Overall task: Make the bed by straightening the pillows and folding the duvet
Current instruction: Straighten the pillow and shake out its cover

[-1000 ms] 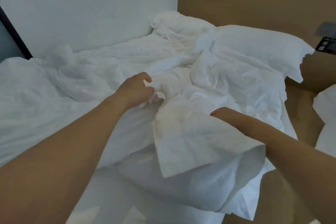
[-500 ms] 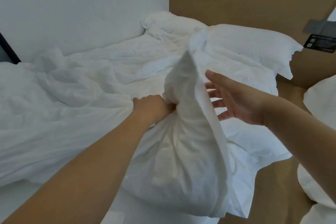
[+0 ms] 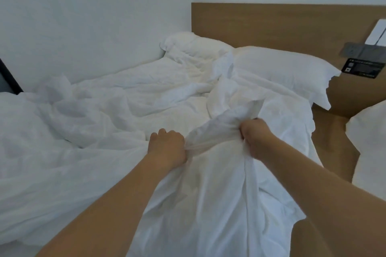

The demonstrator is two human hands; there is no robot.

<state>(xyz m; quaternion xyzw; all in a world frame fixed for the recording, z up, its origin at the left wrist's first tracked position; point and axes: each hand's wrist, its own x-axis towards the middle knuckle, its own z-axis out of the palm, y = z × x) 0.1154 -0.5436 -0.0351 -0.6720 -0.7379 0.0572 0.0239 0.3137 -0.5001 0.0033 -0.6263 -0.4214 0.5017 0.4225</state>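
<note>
Head view: both fists are on the cloth now! Half a second back the right hand point(image 3: 253, 139) was spread open beside a raised peak of duvet point(image 3: 208, 204); now its fingers are curled tight round a bunch of it, centre frame. The left hand point(image 3: 167, 148) grips its own bunch just beside, with a taut twist of fabric stretched between the two. That peak has dropped, and the duvet lies crumpled from lower centre across to the left edge, one flap hanging off the bed's right side. Two pillows point(image 3: 282, 69) sit askew at upper centre against the headboard point(image 3: 271, 23). My read: a two-handed hold means a pull or shake comes next; folding is not yet begun.
</note>
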